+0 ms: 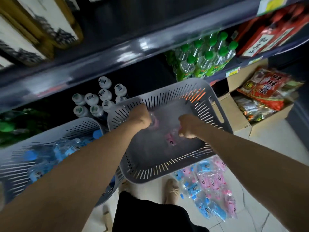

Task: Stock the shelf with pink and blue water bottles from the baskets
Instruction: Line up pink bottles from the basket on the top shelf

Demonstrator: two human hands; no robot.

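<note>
Two bare forearms of ours reach forward, apart, into the grey basket (pixel 168 171). Our left hand (pixel 142 116) curls round a pink bottle (pixel 154 122); our right hand (pixel 189 126) grips a second pink bottle (pixel 171 139), blurred. Left of our left arm, another basket (pixel 20 173) holds blue bottles (pixel 66 148). Beyond the hands, nine white-capped bottles (pixel 105 94) stand under the shelf board (pixel 117 52).

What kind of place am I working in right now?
Most likely a small grocery or convenience store aisle: dark tiered shelves with price tags on the edges, green-capped drink bottles lined up on one, and an open cardboard box of packaged snacks on the floor.
</note>
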